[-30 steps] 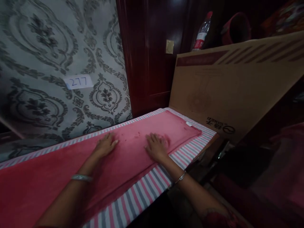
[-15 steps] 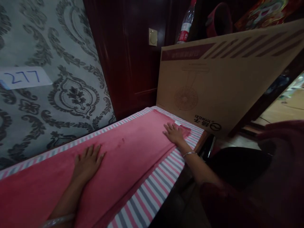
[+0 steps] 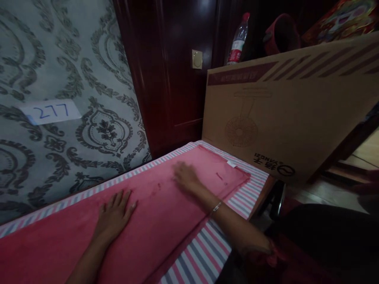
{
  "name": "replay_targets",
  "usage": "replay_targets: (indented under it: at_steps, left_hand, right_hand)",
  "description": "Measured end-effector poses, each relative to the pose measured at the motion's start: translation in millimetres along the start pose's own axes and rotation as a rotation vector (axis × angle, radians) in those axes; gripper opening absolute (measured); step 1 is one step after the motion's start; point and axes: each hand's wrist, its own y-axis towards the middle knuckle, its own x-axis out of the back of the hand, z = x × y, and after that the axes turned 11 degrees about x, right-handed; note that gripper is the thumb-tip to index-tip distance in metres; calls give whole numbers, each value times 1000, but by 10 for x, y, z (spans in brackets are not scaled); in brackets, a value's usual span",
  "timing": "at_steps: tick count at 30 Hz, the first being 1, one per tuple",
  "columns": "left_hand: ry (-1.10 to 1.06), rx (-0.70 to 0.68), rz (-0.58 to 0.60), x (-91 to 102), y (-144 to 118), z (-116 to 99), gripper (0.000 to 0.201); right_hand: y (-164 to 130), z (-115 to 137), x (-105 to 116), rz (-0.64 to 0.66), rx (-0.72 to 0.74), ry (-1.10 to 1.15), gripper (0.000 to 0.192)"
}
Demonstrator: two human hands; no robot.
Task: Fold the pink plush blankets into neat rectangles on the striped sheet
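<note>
A long folded pink cloth (image 3: 148,228) with a plush look lies flat over a striped tablecloth (image 3: 192,256). Its far end shows a small white tag (image 3: 231,163) and a few dark creases. My left hand (image 3: 114,215) rests palm down on the cloth, fingers spread, holding nothing. Over the far half of the cloth is my right hand (image 3: 186,177), its fingers smeared by motion. I cannot tell whether the right hand touches the cloth or how its fingers are held.
A large cardboard box (image 3: 284,106) stands upright beyond the table's far end. Behind it are a plastic bottle (image 3: 237,43) and a red ring-shaped object (image 3: 281,33). Patterned wallpaper (image 3: 106,130) with a paper marked 277 (image 3: 53,111) runs along the left, beside a dark red panel (image 3: 174,86).
My right hand has moved left across the cloth, away from the tagged end. My left hand stays spread on the cloth. The camera view has shifted slightly.
</note>
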Motion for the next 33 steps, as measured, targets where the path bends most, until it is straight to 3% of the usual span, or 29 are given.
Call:
replay_targets:
  at_steps: [3, 6, 8, 12, 15, 18, 22, 33]
  left_hand:
    - [11, 2, -10, 0, -20, -3, 69]
    - [19, -2, -14, -33, -21, 13, 70]
    - [20, -4, -22, -68, -11, 36, 71]
    - [7, -5, -25, -139, 17, 93, 73]
    - [-8, -14, -23, -179, 28, 129, 75]
    - [-32, -23, -35, -218, 38, 161, 77]
    - [-47, -11, -20, -260, 55, 188, 81]
    - [-22, -47, -12, -234, 57, 210, 78]
  right_hand:
    - [252, 461, -266, 43, 324, 144, 55]
    - [500, 392, -392, 92, 422, 191, 56]
    - [682, 83, -364, 141, 359, 143, 57]
    - [943, -807, -204, 172, 144, 46, 60]
    - [964, -1433, -137, 142, -64, -13, 59]
    - [909, -1861, -140, 112, -227, -39, 60]
    - [875, -2085, -185, 100, -306, -23, 62]
    - [862, -2086, -175, 63, -303, 16, 60]
